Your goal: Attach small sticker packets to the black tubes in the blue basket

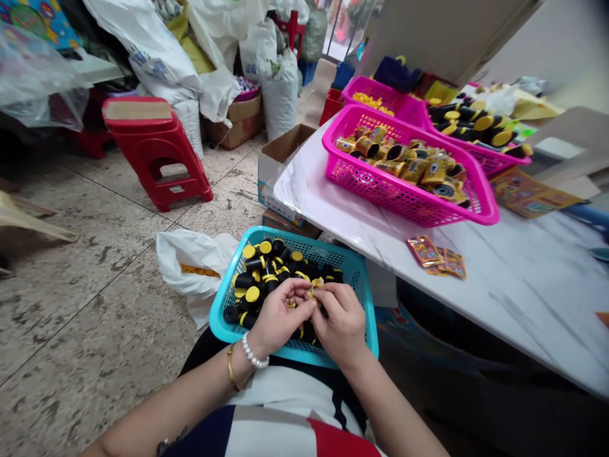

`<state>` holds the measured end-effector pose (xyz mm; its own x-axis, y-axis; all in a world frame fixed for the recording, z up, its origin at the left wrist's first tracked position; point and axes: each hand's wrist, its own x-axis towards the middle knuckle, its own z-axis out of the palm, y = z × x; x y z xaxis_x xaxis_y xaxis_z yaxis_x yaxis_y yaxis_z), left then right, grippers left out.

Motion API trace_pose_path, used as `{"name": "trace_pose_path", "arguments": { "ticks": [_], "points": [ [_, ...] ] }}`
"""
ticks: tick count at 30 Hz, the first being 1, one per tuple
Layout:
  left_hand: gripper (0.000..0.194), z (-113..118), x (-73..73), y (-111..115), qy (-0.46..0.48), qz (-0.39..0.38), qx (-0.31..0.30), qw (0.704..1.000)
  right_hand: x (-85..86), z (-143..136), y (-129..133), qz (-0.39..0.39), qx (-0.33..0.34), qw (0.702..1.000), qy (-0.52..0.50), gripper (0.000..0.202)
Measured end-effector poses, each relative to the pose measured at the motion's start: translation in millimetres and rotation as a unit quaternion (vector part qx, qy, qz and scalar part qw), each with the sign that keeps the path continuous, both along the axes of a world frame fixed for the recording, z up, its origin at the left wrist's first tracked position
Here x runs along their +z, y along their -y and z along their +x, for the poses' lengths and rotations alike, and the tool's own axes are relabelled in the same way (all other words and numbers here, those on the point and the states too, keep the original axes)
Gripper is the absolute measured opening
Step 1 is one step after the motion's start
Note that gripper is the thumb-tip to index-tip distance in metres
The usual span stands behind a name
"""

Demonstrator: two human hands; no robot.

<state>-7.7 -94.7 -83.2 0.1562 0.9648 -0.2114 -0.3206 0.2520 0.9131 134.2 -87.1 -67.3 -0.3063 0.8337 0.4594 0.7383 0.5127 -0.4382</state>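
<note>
My left hand [284, 315] and my right hand [341, 317] meet over a turquoise basket [219, 315] on my lap. Between their pinched fingertips is a small yellow piece [316, 285], crinkled at its top; its exact kind is unclear, and the fingers hide most of it. Below and around the hands, the basket is heaped with small black canisters with yellow lids [252, 294], lying in all directions. A pearl bracelet and a gold bangle circle my left wrist.
On the marbled table [375, 238] at right stands a pink basket [380, 197] of yellow-wrapped canisters [419, 165], with more pink baskets behind. Small printed packets [435, 256] lie near the table edge. A red stool [155, 149], a white sack [188, 254] and cardboard boxes stand on the floor.
</note>
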Motion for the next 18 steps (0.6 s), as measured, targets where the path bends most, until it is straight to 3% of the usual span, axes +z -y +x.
{"name": "trace_pose_path", "arguments": {
  "ticks": [3, 5, 8, 11, 14, 18],
  "points": [
    [0.030, -2.7, -4.6, -2.4, -0.005, -0.023, 0.017, 1.000, 2.4, 1.4, 1.2, -0.087, 0.019, 0.994, -0.059, 0.015],
    [0.027, -3.1, -6.5, -4.0, -0.010, -0.044, 0.023, 0.999, 3.7, 7.4, -1.7, -0.169, -0.008, 0.974, -0.151, 0.027],
    [0.025, -1.2, -8.3, -5.5, -0.017, -0.062, -0.009, 0.998, -3.8, 15.0, -7.7, -0.312, -0.049, 0.907, -0.278, 0.030],
    [0.025, 0.0, -10.0, -6.9, -0.021, -0.061, -0.006, 0.998, -15.9, 18.1, -12.2, -0.421, -0.028, 0.857, -0.296, 0.025],
    [0.023, -2.8, -10.6, -8.1, 0.013, -0.071, 0.059, 0.996, -18.0, 25.4, -16.9, -0.413, -0.051, 0.867, -0.275, 0.027],
    [0.021, -7.8, -9.8, -9.4, 0.050, -0.075, 0.098, 0.991, -10.7, 44.0, -22.2, -0.304, -0.095, 0.932, -0.175, 0.027]
  ]
}}
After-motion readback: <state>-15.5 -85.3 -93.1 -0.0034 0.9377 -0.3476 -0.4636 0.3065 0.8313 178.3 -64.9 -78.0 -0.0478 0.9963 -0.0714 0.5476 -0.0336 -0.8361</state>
